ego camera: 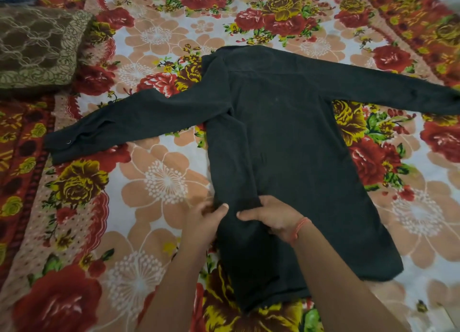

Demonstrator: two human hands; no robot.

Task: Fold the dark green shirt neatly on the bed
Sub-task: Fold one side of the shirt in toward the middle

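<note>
The dark green shirt (pixel 286 137) lies back-up on the floral bedsheet (pixel 154 177), collar away from me, both long sleeves spread out to the left and right. Its left side panel is folded in over the body. My left hand (pixel 202 219) pinches the folded left edge low on the shirt, thumb on top of the cloth. Beside it, my right hand (pixel 271 216), with an orange thread on the wrist, grips the same fold with fingers curled on the fabric.
A brown patterned pillow (pixel 37 48) sits at the far left corner of the bed. The right sleeve reaches the frame's right edge. The bed's far edge runs along the top.
</note>
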